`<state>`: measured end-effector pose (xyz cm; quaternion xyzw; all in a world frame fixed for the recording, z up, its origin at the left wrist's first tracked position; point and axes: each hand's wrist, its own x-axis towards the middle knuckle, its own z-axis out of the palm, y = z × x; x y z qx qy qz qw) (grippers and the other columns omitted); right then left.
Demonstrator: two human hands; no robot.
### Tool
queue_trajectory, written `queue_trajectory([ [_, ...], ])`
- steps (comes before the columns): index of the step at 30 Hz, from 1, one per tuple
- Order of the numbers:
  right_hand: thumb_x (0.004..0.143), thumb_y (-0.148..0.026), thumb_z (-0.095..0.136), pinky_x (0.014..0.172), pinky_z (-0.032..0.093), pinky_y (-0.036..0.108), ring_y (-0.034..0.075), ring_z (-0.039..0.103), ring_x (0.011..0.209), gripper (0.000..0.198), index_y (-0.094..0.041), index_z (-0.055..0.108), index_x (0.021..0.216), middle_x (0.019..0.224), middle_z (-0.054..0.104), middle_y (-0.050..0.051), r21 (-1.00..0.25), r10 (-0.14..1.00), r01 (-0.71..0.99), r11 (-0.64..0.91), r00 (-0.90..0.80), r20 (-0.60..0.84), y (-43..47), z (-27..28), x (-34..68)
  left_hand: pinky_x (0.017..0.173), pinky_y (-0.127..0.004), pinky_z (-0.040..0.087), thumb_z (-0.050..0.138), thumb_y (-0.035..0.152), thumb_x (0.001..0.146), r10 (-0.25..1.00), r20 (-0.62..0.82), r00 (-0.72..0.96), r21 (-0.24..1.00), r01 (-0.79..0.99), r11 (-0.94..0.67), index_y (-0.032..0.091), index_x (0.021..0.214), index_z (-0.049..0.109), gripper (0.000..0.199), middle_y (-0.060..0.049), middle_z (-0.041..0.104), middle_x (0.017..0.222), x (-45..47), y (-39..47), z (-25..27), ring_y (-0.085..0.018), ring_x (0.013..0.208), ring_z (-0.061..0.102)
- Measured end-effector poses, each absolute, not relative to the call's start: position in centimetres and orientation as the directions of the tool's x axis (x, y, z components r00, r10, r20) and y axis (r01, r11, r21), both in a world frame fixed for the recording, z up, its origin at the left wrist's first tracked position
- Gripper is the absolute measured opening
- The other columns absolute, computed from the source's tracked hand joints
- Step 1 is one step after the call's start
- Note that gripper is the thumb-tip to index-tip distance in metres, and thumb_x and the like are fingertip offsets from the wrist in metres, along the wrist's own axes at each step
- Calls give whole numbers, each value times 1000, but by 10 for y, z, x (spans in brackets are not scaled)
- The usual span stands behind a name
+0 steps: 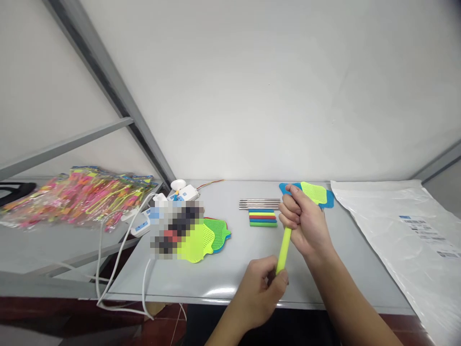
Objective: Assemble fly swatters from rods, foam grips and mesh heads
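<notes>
A yellow-green handle tube (pixel 284 250) is held at a slant above the front of the table. My left hand (pixel 261 288) pinches its lower end between thumb and fingers. Wrapped in a fist round the upper end is my right hand (pixel 306 221); whatever lies inside that fist is hidden. Just left of the right hand lie several thin metal rods (pixel 257 204) side by side, with a row of coloured handle tubes (pixel 262 218) in front of them. Behind the right hand, a yellow-green fly swatter head (pixel 314 193) rests on a blue fly swatter head (pixel 329 199).
Green (pixel 218 234) and yellow (pixel 196 245) swatter heads overlap at left, beside a pixelated dark object (pixel 180 228). White power strips (pixel 189 192) and a cable (pixel 120 250) sit near them. Bagged colourful items (pixel 86 197) fill the left shelf. A white plastic package (pixel 399 230) covers the right side.
</notes>
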<state>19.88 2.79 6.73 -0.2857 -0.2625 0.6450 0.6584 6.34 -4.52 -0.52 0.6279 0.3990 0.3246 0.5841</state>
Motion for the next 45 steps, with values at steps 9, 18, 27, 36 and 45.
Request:
queue_trajectory([
  [9,97,-42,40,72,51,27,13,60,74,25,-26,53,112,78,61,-1,-966,951,-252,65,-276,137,7,39,118,46,-19,23,52,49,90,937,-187,294,863,-407,300,20,79,42,33,9,35,56,17,-38,4,-5,45,28],
  [18,92,-40,50,105,27,61,35,43,129,43,-18,53,129,136,55,15,-243,571,522,818,-685,452,26,-48,60,38,-15,21,42,54,94,981,-40,-192,854,-515,-66,18,86,52,38,9,37,55,-90,-33,34,-1,35,22],
  [27,92,-12,48,110,17,57,23,57,111,24,-17,64,110,115,69,9,109,328,442,891,-790,518,19,-72,71,39,-16,27,47,48,94,992,-16,-125,914,-405,-36,17,87,53,32,8,41,61,-88,-29,27,-1,36,30],
  [36,93,-13,48,107,24,58,23,59,106,24,-18,63,112,112,69,10,100,323,439,893,-779,537,27,-69,70,39,-15,26,49,47,92,992,-16,-124,905,-423,-39,16,86,52,31,9,40,59,-85,-21,22,-1,36,28],
  [45,90,-5,48,106,25,52,21,61,106,37,-23,58,121,114,70,5,-56,380,472,880,-629,679,20,-19,124,37,-14,21,51,47,91,991,-73,-114,865,-502,6,17,83,49,31,9,39,58,-87,-17,19,0,35,23],
])
